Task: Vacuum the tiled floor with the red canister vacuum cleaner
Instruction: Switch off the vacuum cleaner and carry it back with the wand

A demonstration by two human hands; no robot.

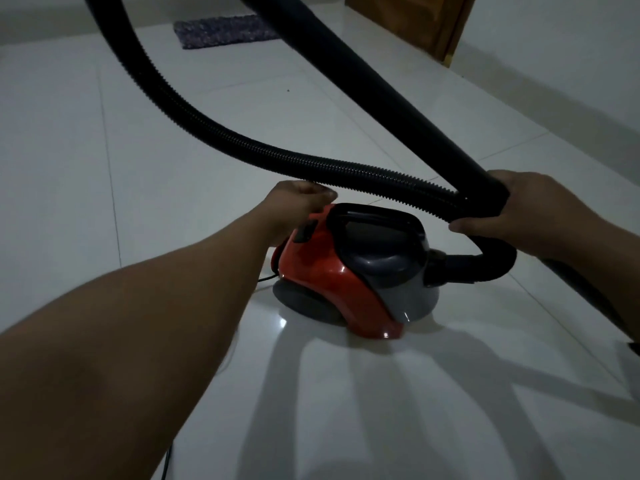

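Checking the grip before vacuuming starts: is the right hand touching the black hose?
Touching. The head view shows the right hand with its fingers curled round the black ribbed vacuum hose where it bends toward the red canister vacuum cleaner.

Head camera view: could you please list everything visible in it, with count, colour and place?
canister vacuum cleaner: one, red and grey with a black carry handle, standing on the floor at centre.
ribbed hose: one, black, looping from top left down over the canister to the right hand.
smooth tube: one, black, slanting from the top edge down to the right hand.
power cord: one, black, at the canister's rear.
rug: one, grey-purple, far floor, top left.
wooden furniture: one, brown, top right.
tiled floor: white, glossy, throughout.
left hand: at the canister's rear top; its fingers are hidden.
right hand: fingers curled round the tube and hose.
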